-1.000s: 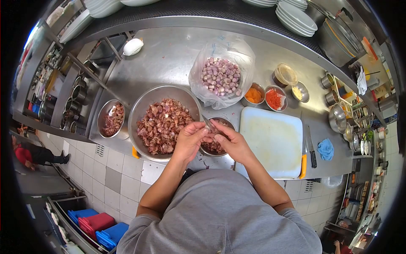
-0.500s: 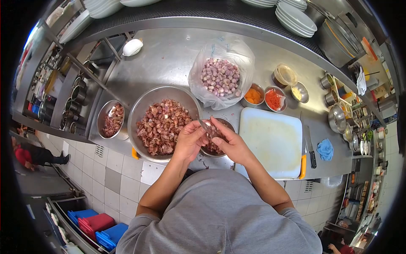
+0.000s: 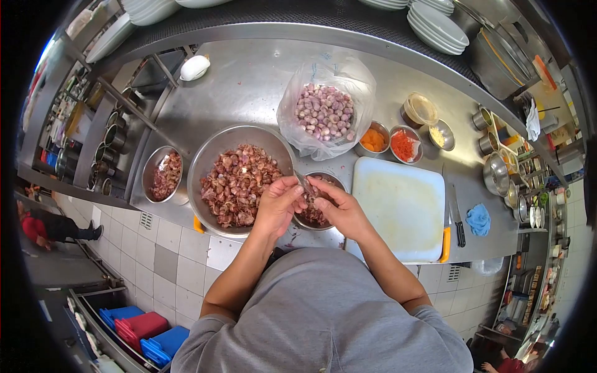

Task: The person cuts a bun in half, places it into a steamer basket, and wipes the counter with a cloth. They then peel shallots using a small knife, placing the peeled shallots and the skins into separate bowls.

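Observation:
My left hand [image 3: 277, 200] is closed around what looks like a small knife [image 3: 303, 182], its thin blade showing between my hands. The fingers of my right hand [image 3: 339, 210] pinch a shallot, mostly covered by the fingertips. Both hands meet above a small metal bowl [image 3: 336, 179] of reddish-brown shallot skins. To the left, a large steel bowl [image 3: 198, 154] is full of unpeeled shallots [image 3: 239, 186]. Beyond my hands, a clear plastic bag [image 3: 364, 93] contains peeled, pale purple shallots [image 3: 323, 112].
A white cutting board [image 3: 398, 208] lies right of my hands, with a large knife [image 3: 458, 217] and a blue cloth [image 3: 478, 219] beside it. Small bowls hold orange pieces [image 3: 373, 140], red shreds [image 3: 404, 146] and chopped pale bits [image 3: 438, 135]. Another metal bowl [image 3: 149, 180] stands far left.
My fingers have shifted slightly around the shallot, and the right hand's fingers lie lower and flatter. The bowls, bag and board stay where they were.

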